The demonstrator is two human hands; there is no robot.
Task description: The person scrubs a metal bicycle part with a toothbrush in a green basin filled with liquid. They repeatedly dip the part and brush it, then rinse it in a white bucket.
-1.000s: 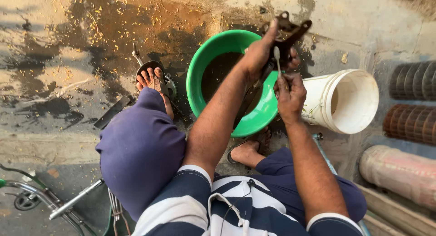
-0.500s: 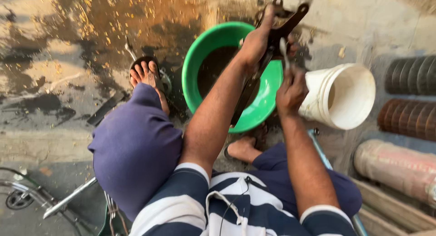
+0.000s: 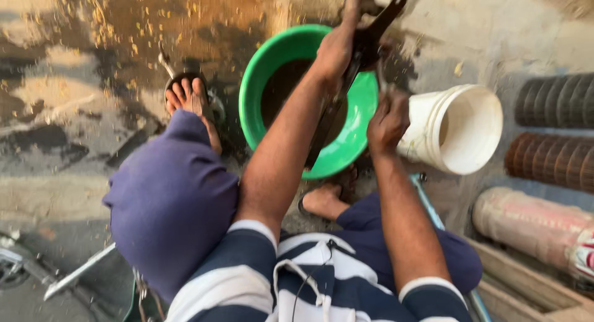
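Left hand [image 3: 337, 46] has lifted higher — gripping the dark metal part [image 3: 365, 49] over the green basin [image 3: 260, 80] (right hand [image 3: 387, 121] fisted, contents unclear).

Whole frame motion-blurred. Dark metal part [image 3: 365, 43] cut off at top edge, lower end hidden behind left forearm. Right hand [image 3: 388, 121] closed, contents too blurred to ID.

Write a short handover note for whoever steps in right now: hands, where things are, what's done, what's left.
Left hand: gripping a dark metal part held upright over the green basin.
Right hand: closed around a thin tool, blurred, beside the part.
Basin sits on the wet ground between the feet, dark liquid inside; white bucket lies tipped to its right.
Done: part is out of the liquid.
Left: cannot tell how clean it is.
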